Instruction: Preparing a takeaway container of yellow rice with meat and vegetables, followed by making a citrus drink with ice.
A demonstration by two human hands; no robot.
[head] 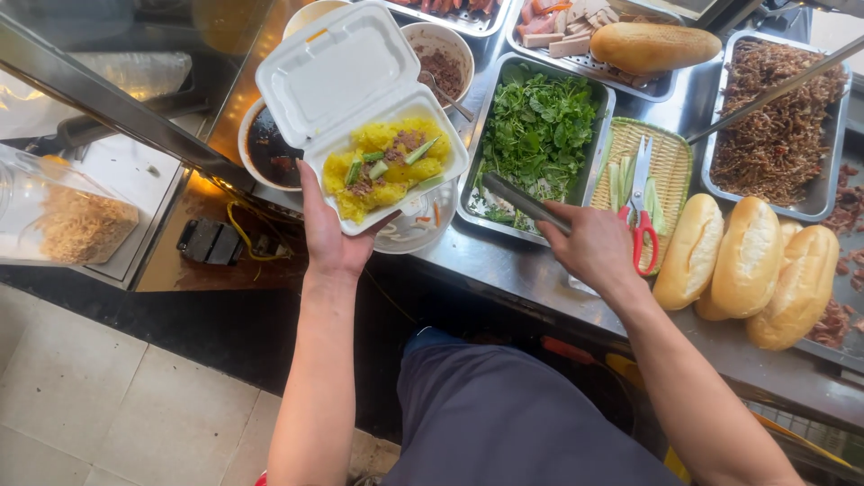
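Observation:
My left hand holds an open white foam box from below, its lid tipped back. Inside lies yellow sticky rice topped with brown bits and green cucumber strips. My right hand grips metal tongs, whose tips reach into a steel tray of green herbs. Red-handled scissors lie on a woven tray with cucumber slices, just right of that hand.
Bread rolls lie at the counter's right. A tray of shredded brown meat sits behind them, with another loaf and sliced sausage further back. A bowl of dark sauce stands under the box. A glass case is at left.

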